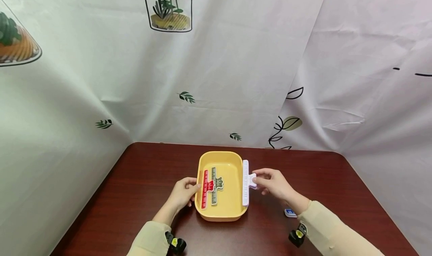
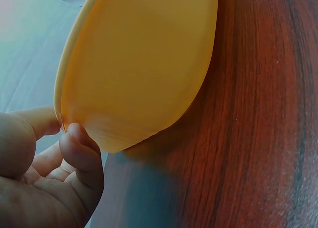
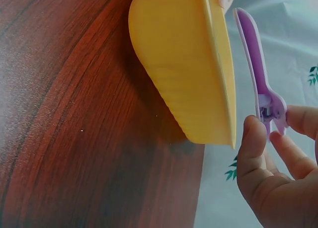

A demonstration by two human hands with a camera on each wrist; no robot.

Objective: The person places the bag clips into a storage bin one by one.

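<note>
On the table sits a yellow plastic tray (image 1: 230, 207), its left rim pinched between thumb and fingers of my left hand (image 1: 182, 192). Inside the tray, toward its left wall, lie a red clip (image 1: 204, 190) and a grey-green clip (image 1: 214, 196), side by side. My right hand (image 1: 275, 184) grips a light purple sealing clip (image 1: 245, 183) by its handle, over the tray's right rim. In the right wrist view the purple clip (image 3: 253, 54) stands apart from the tray wall (image 3: 184, 74), thumb and fingers on its handle.
A blue and white item (image 1: 290, 213) lies on the table, partly hidden by my right forearm. The dark red wooden table (image 1: 152, 166) ends against a pale printed cloth (image 1: 236, 80) at the back and sides.
</note>
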